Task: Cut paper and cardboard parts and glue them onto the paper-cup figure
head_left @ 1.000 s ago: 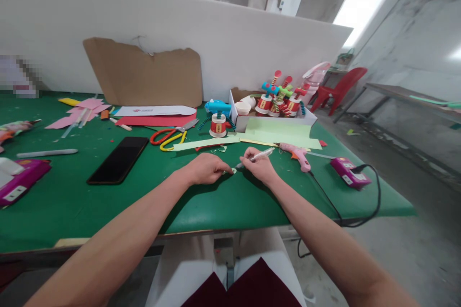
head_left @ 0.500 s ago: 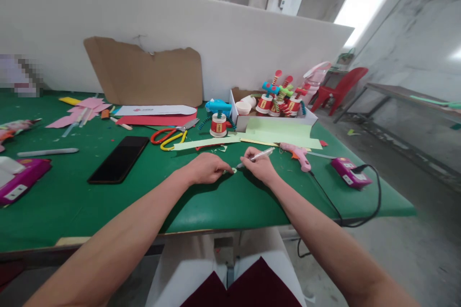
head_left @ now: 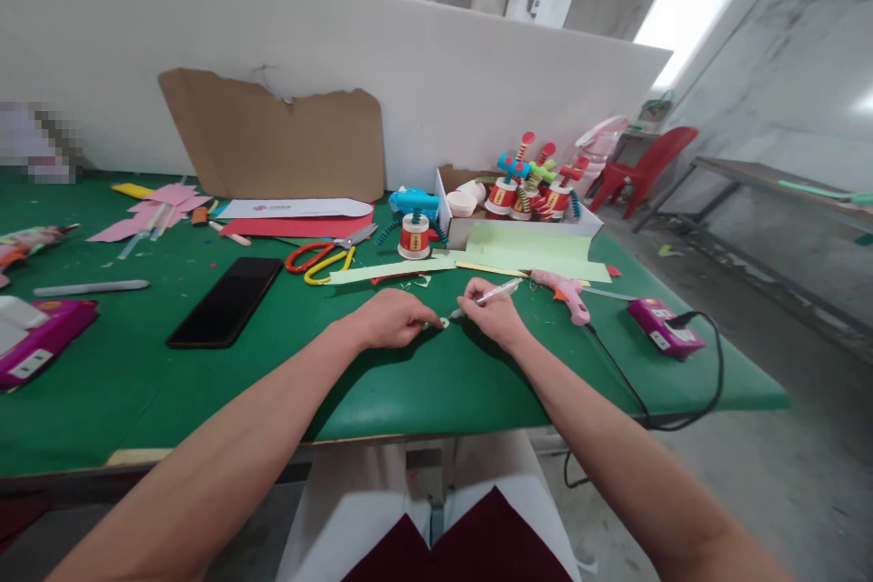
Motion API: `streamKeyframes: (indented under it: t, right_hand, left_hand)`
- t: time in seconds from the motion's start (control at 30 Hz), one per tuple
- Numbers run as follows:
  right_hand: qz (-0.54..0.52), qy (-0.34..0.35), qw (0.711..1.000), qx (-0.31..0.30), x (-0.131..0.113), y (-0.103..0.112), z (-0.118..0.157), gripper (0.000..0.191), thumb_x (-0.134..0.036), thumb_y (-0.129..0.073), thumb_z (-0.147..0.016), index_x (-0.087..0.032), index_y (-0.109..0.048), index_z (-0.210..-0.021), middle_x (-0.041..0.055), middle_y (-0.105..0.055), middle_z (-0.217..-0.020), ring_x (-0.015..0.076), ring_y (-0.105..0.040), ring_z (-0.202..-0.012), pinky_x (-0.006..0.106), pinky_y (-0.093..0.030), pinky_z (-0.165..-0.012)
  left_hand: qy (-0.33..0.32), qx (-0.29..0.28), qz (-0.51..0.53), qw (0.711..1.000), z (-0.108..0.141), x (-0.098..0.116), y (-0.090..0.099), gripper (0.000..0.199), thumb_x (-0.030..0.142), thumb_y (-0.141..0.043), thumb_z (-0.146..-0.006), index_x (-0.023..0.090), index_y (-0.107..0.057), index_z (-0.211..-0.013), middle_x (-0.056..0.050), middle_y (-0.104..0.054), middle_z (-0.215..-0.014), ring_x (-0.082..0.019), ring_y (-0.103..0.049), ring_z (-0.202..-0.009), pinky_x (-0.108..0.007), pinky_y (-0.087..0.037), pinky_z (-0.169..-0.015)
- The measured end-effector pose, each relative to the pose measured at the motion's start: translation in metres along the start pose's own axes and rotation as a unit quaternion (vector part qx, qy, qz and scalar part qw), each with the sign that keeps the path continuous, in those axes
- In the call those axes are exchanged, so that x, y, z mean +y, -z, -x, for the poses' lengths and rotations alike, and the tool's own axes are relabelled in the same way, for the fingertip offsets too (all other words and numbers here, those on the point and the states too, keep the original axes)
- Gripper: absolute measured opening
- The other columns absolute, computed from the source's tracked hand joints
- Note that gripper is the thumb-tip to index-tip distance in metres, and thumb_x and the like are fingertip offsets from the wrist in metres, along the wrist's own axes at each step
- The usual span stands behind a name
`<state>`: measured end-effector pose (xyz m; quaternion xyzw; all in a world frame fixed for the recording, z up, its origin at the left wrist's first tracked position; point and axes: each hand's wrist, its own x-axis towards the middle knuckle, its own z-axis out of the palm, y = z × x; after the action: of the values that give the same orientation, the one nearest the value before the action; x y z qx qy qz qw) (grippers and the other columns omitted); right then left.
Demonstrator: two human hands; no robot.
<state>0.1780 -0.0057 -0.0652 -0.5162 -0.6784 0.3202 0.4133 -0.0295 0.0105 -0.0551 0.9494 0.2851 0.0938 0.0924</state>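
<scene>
My right hand point(head_left: 489, 313) is closed around a pen point(head_left: 503, 289) with a clear barrel, its tip pointing down to the left. Close to that tip lies a tiny pale-green paper piece point(head_left: 446, 323) on the green tabletop. With fingers curled, my left hand point(head_left: 392, 318) holds this piece at its left edge; the fingertips partly cover it. Beyond my hands are pale-green paper strips point(head_left: 392, 271) and some small scraps point(head_left: 424, 281). A paper-cup figure point(head_left: 414, 236) with coiled arms stands upright behind the strips.
Scissors point(head_left: 329, 255) with red and yellow handles and a black phone point(head_left: 226, 302) lie to the left. On the right are a pink glue gun point(head_left: 563, 293) and a purple power strip point(head_left: 665, 327) with a cable. A box point(head_left: 450, 232) of cup figures stands behind.
</scene>
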Motion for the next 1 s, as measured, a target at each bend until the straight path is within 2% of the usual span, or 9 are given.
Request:
streamKeyframes:
  t: [1.0]
  right_hand:
    - [-0.020, -0.007, 1.000, -0.016, 0.0022, 0.0013, 0.0006, 0.018, -0.027, -0.053, -0.070, -0.020, -0.041, -0.058, -0.0069, -0.039, -0.050, 0.0068, -0.034, -0.043, 0.020, -0.028, -0.046]
  left_hand:
    - [-0.005, 0.003, 0.027, 1.000, -0.0001, -0.0021, -0.0004, 0.039, 0.010, -0.048, -0.076, 0.028, -0.070, -0.103, 0.001, -0.073, -0.087, -0.014, -0.065, -0.079, -0.022, -0.045, -0.073]
